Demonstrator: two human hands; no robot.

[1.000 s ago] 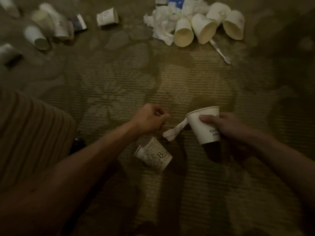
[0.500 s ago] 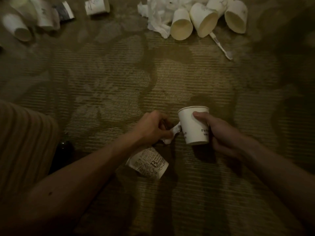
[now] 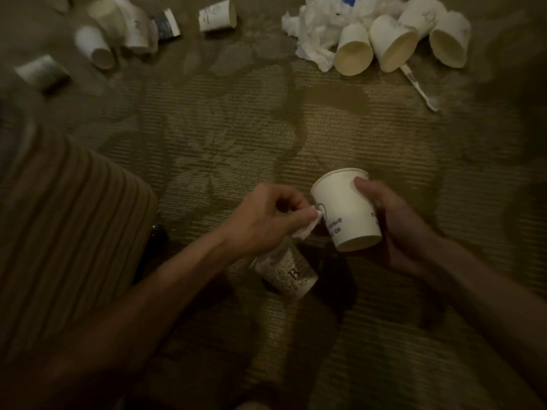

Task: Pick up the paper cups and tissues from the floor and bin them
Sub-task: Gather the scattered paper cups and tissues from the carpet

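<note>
Top left, a bunch of paper cups lie tipped over on the carpet floor, all a bit blurry, with one more lone cup off to their right. Ribbed tan fabric fills the left edge.

In the middle, our left hand has its fingers curled in, pinching a small white tissue that touches the side of the white cup. Just under that wrist, a printed cup lies on its side on the floor.

Our right hand is wrapped round the white cup, thumb near the rim, cup tilted and held off the floor.

Top right there's a crumpled tissue pile beside three tipped cups, and a plastic utensil just below them.
</note>
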